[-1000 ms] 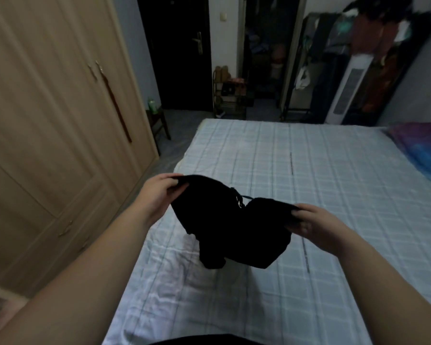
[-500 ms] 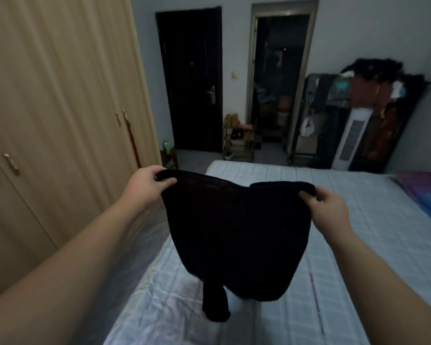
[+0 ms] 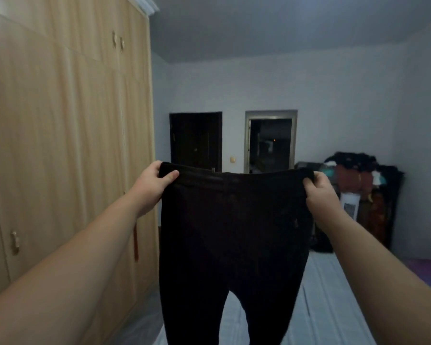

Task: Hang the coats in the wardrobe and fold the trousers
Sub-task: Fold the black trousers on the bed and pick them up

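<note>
Here the light checked bed point(image 3: 334, 307) lies below and ahead, and the black soft-fabric trousers point(image 3: 234, 232) hang over it, long axis vertical, both legs dropping out of view. The left hand point(image 3: 152, 185) and right hand point(image 3: 320, 192) each pinch one waistband corner, level and equally near; the fabric's lower ends probably clear the bed.

Both forearms bare, no sleeves visible; left hand point(image 3: 152, 181), right hand point(image 3: 320, 192) ungloved

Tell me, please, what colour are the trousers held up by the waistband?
Plain black, no pattern visible; the trousers show best in the head view.
</note>
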`<state>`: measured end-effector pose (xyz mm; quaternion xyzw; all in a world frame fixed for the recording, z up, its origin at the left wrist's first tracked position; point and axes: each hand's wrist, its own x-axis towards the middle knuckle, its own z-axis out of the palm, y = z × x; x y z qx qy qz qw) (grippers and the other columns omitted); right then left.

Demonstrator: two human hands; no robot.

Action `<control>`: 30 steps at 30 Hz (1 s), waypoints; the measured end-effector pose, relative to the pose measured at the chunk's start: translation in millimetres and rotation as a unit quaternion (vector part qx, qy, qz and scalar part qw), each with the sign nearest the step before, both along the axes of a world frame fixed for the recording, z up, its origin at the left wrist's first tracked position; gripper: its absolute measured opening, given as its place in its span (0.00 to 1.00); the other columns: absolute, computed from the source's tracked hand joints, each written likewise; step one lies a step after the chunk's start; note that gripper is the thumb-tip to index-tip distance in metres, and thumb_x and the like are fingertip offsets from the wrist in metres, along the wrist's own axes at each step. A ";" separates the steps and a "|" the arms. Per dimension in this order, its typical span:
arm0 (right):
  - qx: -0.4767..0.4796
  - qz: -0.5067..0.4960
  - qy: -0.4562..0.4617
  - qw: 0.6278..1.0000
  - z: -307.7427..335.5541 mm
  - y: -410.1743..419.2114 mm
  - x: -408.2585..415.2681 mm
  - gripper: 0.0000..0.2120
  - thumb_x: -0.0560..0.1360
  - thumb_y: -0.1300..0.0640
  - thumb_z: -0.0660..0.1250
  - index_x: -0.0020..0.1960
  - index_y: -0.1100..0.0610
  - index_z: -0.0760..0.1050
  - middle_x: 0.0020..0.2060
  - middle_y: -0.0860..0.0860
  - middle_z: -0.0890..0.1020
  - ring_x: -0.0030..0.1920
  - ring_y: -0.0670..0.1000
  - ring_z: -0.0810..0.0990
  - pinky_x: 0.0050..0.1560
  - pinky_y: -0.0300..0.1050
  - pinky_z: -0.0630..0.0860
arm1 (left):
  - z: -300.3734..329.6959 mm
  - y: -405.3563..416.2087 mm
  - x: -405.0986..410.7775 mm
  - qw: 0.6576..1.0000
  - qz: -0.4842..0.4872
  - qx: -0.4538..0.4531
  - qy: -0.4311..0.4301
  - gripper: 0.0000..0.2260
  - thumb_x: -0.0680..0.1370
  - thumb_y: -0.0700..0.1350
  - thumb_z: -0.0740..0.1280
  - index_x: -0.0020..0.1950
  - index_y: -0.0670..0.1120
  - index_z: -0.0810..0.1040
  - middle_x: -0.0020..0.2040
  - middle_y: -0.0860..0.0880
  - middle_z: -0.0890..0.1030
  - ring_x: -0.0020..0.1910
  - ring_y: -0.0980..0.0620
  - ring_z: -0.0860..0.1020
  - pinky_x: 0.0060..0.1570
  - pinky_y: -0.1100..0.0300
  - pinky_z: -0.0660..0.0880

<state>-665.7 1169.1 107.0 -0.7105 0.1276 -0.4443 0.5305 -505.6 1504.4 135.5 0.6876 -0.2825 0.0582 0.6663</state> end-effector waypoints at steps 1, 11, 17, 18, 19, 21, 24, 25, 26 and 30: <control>0.011 0.027 0.023 0.999 13.6 1.0 -0.8 0.11 0.84 0.51 0.59 0.64 0.54 0.70 0.52 0.56 0.80 0.49 0.53 0.80 0.47 0.52 0.80 | 11.6 -1.2 -1.8 1.000 -0.017 -0.020 0.014 0.09 0.80 0.43 0.67 0.59 0.46 0.74 0.55 0.47 0.80 0.54 0.51 0.80 0.49 0.59 0.78; -0.018 0.035 -0.031 0.999 77.6 2.7 -23.7 0.09 0.75 0.56 0.74 0.54 0.55 0.80 0.48 0.53 0.85 0.45 0.53 0.85 0.41 0.46 0.82 | 79.2 0.1 -17.3 0.998 -0.058 -0.027 -0.025 0.16 0.77 0.37 0.71 0.62 0.39 0.73 0.57 0.41 0.80 0.51 0.46 0.83 0.45 0.60 0.81; 0.047 0.067 -0.034 0.996 85.8 -3.1 -28.3 0.06 0.80 0.58 0.67 0.54 0.58 0.81 0.50 0.60 0.85 0.48 0.60 0.85 0.49 0.57 0.83 | 88.2 14.2 -28.6 0.985 -0.162 0.041 0.049 0.12 0.80 0.42 0.67 0.60 0.37 0.78 0.56 0.41 0.84 0.54 0.46 0.83 0.50 0.57 0.82; 0.051 0.083 -0.030 0.995 85.5 -3.9 -30.4 0.08 0.81 0.58 0.66 0.56 0.61 0.80 0.51 0.61 0.84 0.49 0.61 0.85 0.50 0.58 0.83 | 87.3 19.1 -28.0 0.980 -0.182 0.051 0.060 0.13 0.81 0.43 0.65 0.62 0.38 0.77 0.58 0.42 0.83 0.57 0.45 0.82 0.54 0.55 0.81; 0.052 0.104 -0.018 0.993 83.8 -5.6 -33.2 0.10 0.81 0.59 0.65 0.59 0.62 0.79 0.52 0.62 0.84 0.50 0.62 0.85 0.50 0.58 0.82 | 85.3 24.4 -24.7 0.976 -0.197 0.055 0.071 0.14 0.81 0.43 0.64 0.64 0.38 0.76 0.61 0.41 0.82 0.60 0.44 0.81 0.58 0.52 0.79; 0.052 0.150 0.018 0.987 78.4 -10.3 -40.0 0.12 0.82 0.60 0.63 0.62 0.64 0.77 0.54 0.62 0.84 0.50 0.61 0.84 0.49 0.58 0.83 | 78.8 34.0 -16.2 0.975 -0.193 0.069 0.083 0.16 0.80 0.42 0.64 0.67 0.38 0.75 0.64 0.40 0.79 0.63 0.42 0.78 0.64 0.46 0.74; 0.063 0.216 0.040 0.974 67.6 -19.5 -48.1 0.14 0.82 0.61 0.61 0.65 0.64 0.75 0.54 0.62 0.83 0.51 0.61 0.82 0.50 0.56 0.81 | 67.6 40.4 -10.5 0.982 -0.137 0.109 0.065 0.16 0.78 0.42 0.68 0.65 0.42 0.77 0.65 0.37 0.78 0.64 0.38 0.77 0.64 0.41 0.74; 0.067 0.239 0.040 0.968 64.8 -20.9 -50.7 0.15 0.82 0.60 0.60 0.66 0.63 0.75 0.54 0.62 0.82 0.52 0.62 0.81 0.50 0.55 0.81 | 64.7 40.9 -9.7 0.984 -0.134 0.104 0.062 0.15 0.77 0.43 0.69 0.64 0.42 0.77 0.65 0.37 0.78 0.64 0.38 0.77 0.64 0.40 0.73; 0.074 0.261 0.034 0.962 62.5 -22.9 -53.4 0.15 0.82 0.60 0.60 0.67 0.63 0.75 0.55 0.62 0.82 0.52 0.61 0.81 0.49 0.55 0.82 | 62.6 41.5 -10.3 0.984 -0.143 0.090 0.062 0.16 0.77 0.43 0.69 0.64 0.42 0.78 0.65 0.37 0.77 0.65 0.37 0.76 0.64 0.40 0.73; 0.106 0.356 0.008 0.928 48.6 -34.8 -67.4 0.22 0.77 0.57 0.65 0.69 0.62 0.72 0.61 0.63 0.79 0.54 0.62 0.81 0.51 0.55 0.82 | 55.1 50.0 -11.6 0.962 -0.259 0.040 0.079 0.22 0.77 0.42 0.70 0.69 0.37 0.73 0.67 0.35 0.75 0.65 0.37 0.75 0.62 0.47 0.74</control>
